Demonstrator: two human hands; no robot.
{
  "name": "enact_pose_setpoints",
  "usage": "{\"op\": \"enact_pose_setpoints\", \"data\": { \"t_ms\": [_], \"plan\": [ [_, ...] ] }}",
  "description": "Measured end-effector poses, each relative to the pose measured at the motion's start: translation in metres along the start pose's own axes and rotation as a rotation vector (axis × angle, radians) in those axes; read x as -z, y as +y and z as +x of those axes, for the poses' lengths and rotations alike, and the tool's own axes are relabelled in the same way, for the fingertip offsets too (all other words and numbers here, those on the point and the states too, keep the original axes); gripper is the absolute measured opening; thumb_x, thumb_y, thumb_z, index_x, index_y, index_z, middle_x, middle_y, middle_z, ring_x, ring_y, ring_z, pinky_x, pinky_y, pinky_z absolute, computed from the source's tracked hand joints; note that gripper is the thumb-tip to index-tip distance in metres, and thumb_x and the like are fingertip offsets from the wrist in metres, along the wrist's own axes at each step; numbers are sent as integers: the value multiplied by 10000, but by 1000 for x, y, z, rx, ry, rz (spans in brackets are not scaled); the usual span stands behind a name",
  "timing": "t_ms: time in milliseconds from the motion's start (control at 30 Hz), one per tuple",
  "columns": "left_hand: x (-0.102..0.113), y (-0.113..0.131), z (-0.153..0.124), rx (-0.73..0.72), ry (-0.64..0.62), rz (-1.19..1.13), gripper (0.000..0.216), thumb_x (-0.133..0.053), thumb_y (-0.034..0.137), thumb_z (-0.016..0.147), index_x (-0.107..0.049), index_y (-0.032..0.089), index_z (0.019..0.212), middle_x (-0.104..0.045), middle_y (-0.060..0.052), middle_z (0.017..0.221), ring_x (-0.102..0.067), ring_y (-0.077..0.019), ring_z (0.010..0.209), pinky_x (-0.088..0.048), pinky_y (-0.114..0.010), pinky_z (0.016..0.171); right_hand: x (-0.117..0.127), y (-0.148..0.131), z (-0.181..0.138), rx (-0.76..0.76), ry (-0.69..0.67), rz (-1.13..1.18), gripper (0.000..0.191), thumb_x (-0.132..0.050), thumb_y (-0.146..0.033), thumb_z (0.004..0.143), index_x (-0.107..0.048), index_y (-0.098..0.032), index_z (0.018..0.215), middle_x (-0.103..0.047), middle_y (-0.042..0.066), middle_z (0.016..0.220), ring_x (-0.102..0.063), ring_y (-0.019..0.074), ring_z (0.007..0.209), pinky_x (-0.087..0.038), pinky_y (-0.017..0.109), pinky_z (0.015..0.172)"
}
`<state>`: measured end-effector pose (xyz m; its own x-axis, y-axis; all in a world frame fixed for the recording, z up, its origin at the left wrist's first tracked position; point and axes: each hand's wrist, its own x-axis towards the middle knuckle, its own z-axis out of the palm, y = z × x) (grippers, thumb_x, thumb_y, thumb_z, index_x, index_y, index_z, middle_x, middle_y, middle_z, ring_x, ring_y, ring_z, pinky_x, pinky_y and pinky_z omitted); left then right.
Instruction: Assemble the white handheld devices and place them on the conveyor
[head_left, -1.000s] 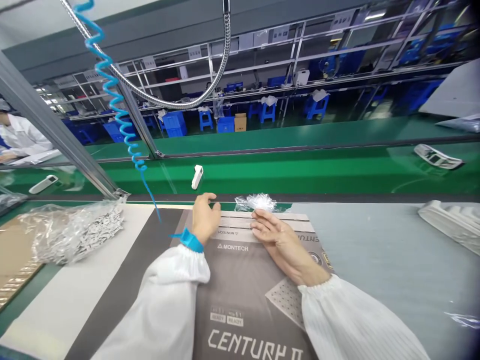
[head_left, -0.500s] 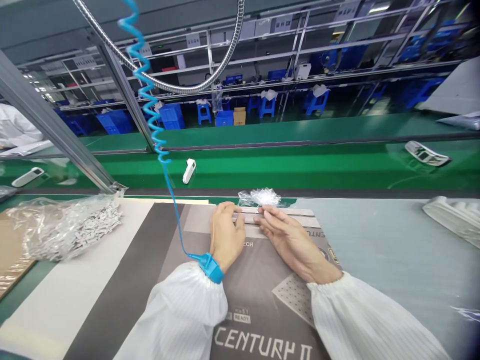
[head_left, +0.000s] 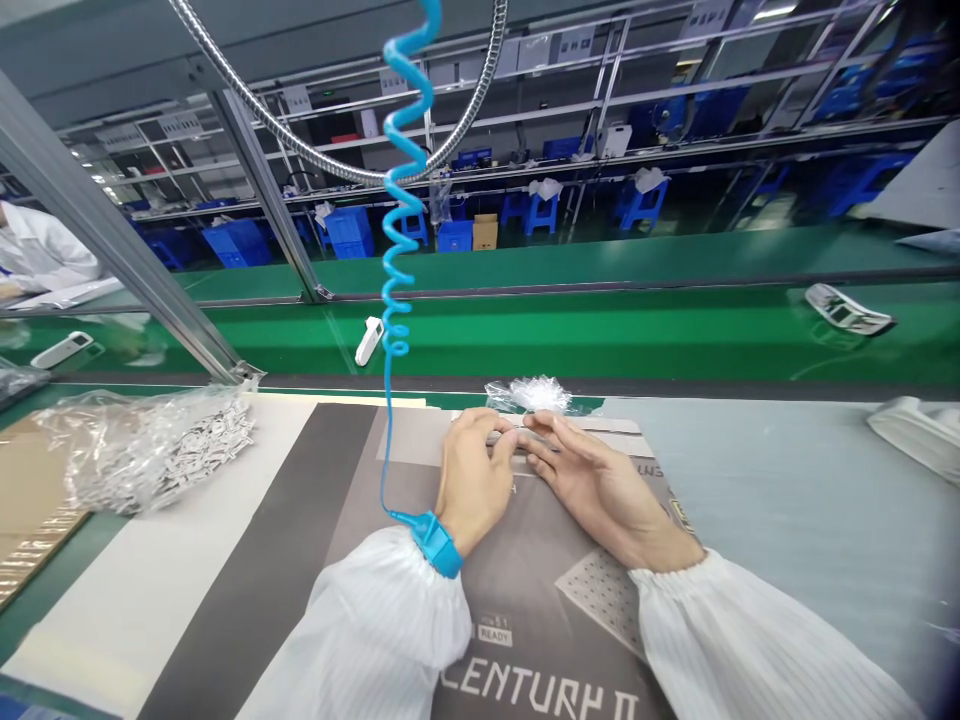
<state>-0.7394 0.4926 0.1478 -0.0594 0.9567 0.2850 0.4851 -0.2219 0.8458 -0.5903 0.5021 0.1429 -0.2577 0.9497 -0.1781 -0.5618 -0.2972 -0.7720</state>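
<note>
Bare left hand, with a blue wrist strap and coiled blue cord, and bare right hand rest on the far end of one flat, grey printed carton marked "CENTURY II", its lettering running crosswise and reading toward the person. The fingers of both hands curve inward, tips nearly meeting, neither clenched nor spread; a thin strip may lie beneath them, but any grasp cannot be told at this resolution. Just beyond the fingertips lies one crumpled, clear plastic bag. At left, one bulging clear bag of many small white pieces lies on a pale sheet. Three white moulded pieces lie on the glossy green conveyor belt: left, centre, right. A person in white works at far left.
</note>
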Motion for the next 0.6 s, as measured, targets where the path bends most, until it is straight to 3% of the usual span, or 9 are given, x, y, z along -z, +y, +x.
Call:
{"op": "enact_pose_setpoints", "data": {
  "t_ms": [600],
  "plan": [
    [-1, -4, 0, 21, 19, 26, 67, -641, 117, 862, -663, 180, 870, -660, -80, 1093, -600, -215, 1094, -447, -388, 1004, 1, 1, 1, -11, 5, 7, 211, -813, -376, 767, -746, -245, 917, -663, 16, 1020, -613, 190, 1016, -512, 267, 805]
  ]
}}
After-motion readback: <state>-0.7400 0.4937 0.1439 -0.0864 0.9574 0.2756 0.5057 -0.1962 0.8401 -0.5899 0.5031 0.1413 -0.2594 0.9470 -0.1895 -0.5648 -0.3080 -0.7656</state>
